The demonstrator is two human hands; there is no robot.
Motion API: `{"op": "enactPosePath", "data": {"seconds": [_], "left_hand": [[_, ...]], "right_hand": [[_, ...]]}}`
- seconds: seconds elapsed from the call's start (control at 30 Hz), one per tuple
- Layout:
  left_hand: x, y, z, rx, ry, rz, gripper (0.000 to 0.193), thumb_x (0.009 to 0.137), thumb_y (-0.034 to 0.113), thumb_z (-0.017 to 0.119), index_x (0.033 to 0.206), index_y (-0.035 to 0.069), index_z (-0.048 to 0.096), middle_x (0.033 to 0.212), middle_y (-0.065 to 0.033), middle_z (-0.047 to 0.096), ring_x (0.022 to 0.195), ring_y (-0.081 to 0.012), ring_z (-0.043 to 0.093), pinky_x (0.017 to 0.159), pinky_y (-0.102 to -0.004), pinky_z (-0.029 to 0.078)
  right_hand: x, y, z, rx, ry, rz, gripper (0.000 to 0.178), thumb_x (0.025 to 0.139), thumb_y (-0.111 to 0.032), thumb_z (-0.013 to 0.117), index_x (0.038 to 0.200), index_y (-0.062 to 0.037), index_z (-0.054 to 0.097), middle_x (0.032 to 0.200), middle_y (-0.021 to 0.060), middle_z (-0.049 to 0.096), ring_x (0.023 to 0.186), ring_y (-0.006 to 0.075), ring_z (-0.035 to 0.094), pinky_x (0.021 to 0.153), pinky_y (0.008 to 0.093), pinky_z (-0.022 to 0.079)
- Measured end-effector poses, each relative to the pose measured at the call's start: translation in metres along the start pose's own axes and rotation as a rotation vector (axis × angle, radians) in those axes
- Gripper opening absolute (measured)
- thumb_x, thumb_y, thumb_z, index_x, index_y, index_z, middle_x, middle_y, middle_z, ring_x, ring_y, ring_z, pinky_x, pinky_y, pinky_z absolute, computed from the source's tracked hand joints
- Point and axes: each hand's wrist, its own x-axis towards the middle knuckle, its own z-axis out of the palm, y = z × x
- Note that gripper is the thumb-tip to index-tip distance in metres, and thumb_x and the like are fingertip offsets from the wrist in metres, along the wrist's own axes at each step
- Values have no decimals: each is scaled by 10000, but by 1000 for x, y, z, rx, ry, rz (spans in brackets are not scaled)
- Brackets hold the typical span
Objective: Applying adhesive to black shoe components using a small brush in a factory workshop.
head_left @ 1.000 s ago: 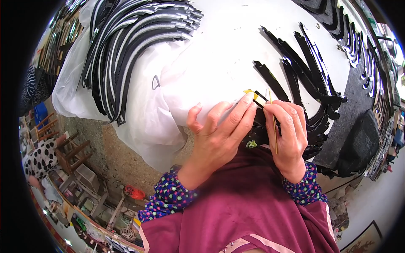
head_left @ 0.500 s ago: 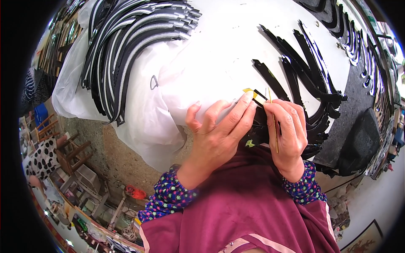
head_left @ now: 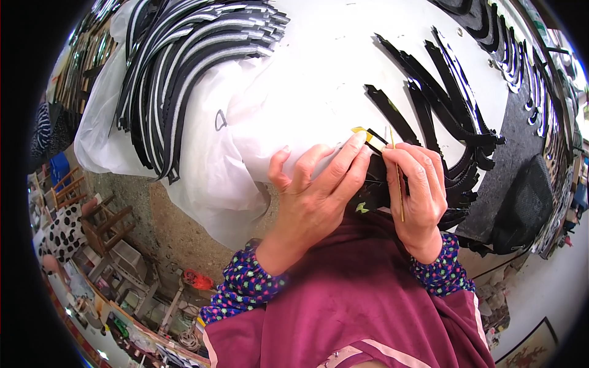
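Observation:
At the table's near edge, my left hand [head_left: 316, 199] holds a short black strip end [head_left: 379, 140] near its index fingertip; the thumb is hidden beneath. A small yellow piece [head_left: 368, 135] shows on that strip, beside the fingertip. My right hand [head_left: 423, 190] is closed around a thin brown stick [head_left: 402, 195], which slants down along the fingers. Its thumb and index tip meet the right part of the same strip. Below the hands, dark strips lie against the maroon apron [head_left: 343, 276], with a small pale green scrap [head_left: 362, 208] there.
Curved black and grey strips [head_left: 178, 98] are stacked at the far left on white plastic sheeting [head_left: 227, 178]. Several black strips [head_left: 442, 92] spread over the white tabletop [head_left: 325, 67] at right. A black mesh item [head_left: 524, 202] sits on a dark surface. Wooden chairs [head_left: 107, 224] stand at left.
The view has shifted very slightly. Both hands keep almost the same place and grip, and a little more of the yellow piece shows beside the left index finger.

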Motion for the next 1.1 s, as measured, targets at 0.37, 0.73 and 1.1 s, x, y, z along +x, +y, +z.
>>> {"op": "enactPosePath", "data": {"seconds": [0.37, 0.73, 1.1], "left_hand": [[2, 0, -3, -25, -20, -20, 356, 916, 165, 590, 1251, 254, 669, 1365, 121, 614, 1150, -133, 509, 1110, -493, 217], [1, 0, -3, -14, -39, -19, 412, 924, 160, 567, 1304, 293, 657, 1400, 137, 588, 1163, -134, 484, 1101, -488, 218], [3, 0, -3, -18, -12, -23, 444, 916, 147, 568, 1324, 293, 664, 1398, 132, 569, 1129, -110, 502, 1093, -478, 226]], "right_hand": [[-2, 1, -1, 21, 18, 3, 351, 732, 144, 750, 1057, 34, 675, 954, 146, 682, 849, 311, 657, 741, 373, 552], [-2, 1, -1, 31, 18, 46, 341, 737, 149, 730, 1050, 25, 677, 956, 142, 683, 856, 311, 652, 750, 375, 548], [-2, 1, -1, 28, 10, 41, 356, 732, 152, 727, 1060, 23, 675, 962, 140, 678, 860, 310, 649, 748, 377, 545]]}}
